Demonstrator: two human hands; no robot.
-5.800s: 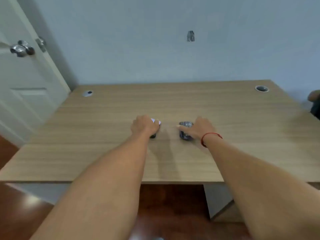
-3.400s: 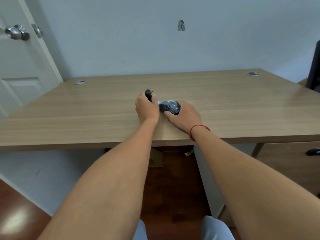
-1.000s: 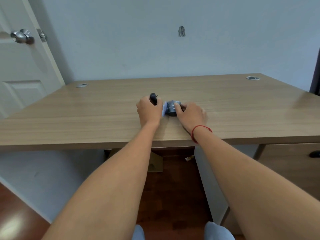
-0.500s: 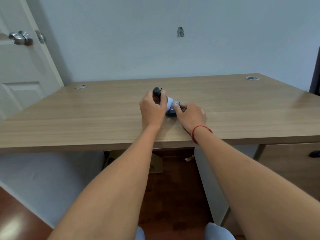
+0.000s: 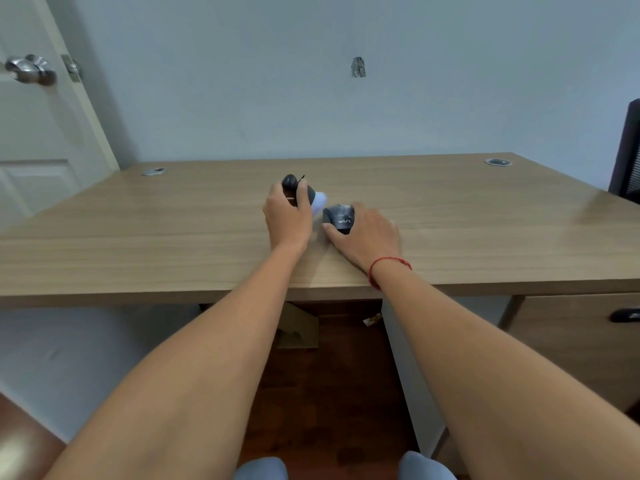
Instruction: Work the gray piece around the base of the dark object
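My left hand (image 5: pixel 289 216) grips a small dark device with a pale bluish-white tip (image 5: pixel 318 201), tilted above the wooden desk (image 5: pixel 173 230). Its dark rounded end (image 5: pixel 289 181) sticks out past my fingers. My right hand (image 5: pixel 367 233) holds a small dark grey object with white lettering (image 5: pixel 341 216) against the desk, thumb below it and fingers curled over its right side. The pale tip lies just left of that object, with a small gap between them. A red string circles my right wrist.
Two cable grommets sit at the desk's far corners (image 5: pixel 153 171) (image 5: pixel 497 162). A white door with a metal knob (image 5: pixel 31 69) stands at the left. A dark chair edge (image 5: pixel 627 150) and a drawer handle (image 5: pixel 625 315) are at the right. A cardboard piece (image 5: pixel 298 327) lies under the desk.
My left hand has lifted the device slightly up and away to the left, so its pale tip has come apart from the dark object. My right hand has stayed on that object.
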